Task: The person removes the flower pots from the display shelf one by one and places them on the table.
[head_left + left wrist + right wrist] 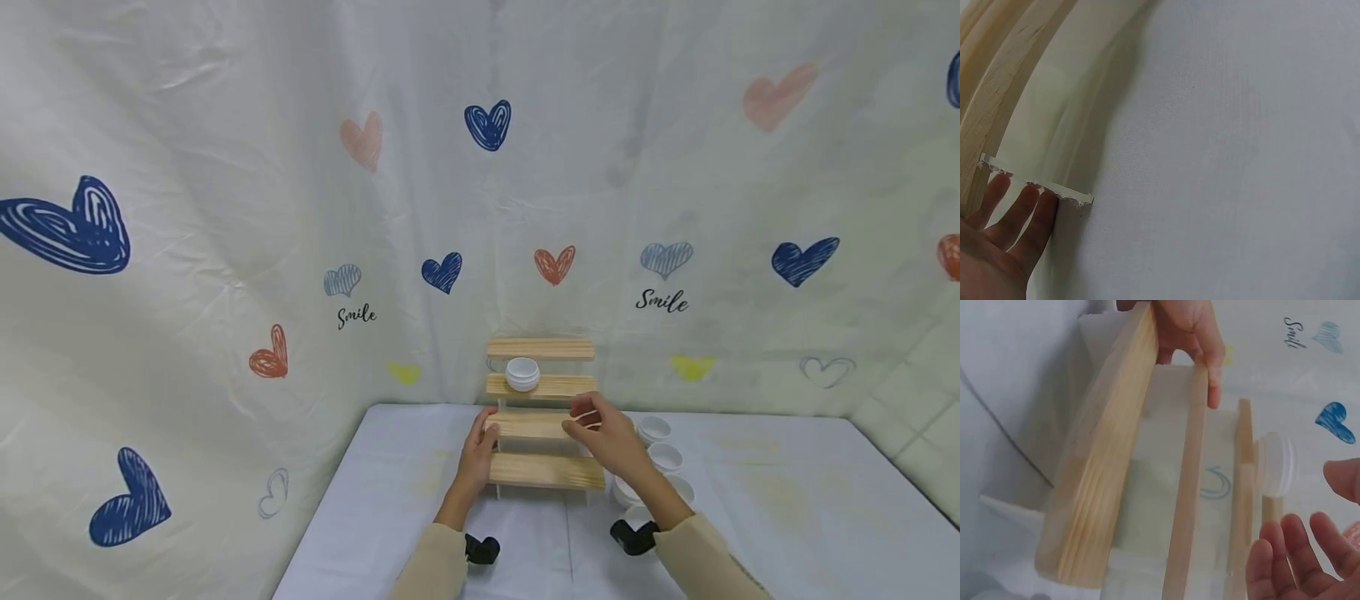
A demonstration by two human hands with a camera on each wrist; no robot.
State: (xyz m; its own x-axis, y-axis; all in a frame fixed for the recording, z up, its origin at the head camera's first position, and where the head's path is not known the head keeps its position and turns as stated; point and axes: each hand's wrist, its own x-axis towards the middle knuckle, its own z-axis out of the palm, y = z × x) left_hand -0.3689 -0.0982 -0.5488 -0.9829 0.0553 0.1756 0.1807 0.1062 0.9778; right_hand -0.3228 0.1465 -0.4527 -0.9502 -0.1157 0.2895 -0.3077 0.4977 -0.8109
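Note:
A tiered display stand (pixel 546 471) with pale wooden boards and white side supports stands at the back of the table. My left hand (pixel 475 454) grips its left end at a middle board, the thumb over the board's edge. In the left wrist view, its fingers (pixel 1038 228) lie against the white support (pixel 1041 182). My right hand (pixel 611 437) is by the stand's right end; the right wrist view shows its palm (pixel 1310 562) holding nothing, fingers loosely bent. Stacked small white bowls (pixel 522 374) sit on the second board from the top, towards the left.
Several more white bowls (pixel 665 456) stand right of the stand, partly hidden by my right forearm. A white cloth (pixel 750 517) covers the table. Behind hangs a white curtain (pixel 585 192) printed with hearts.

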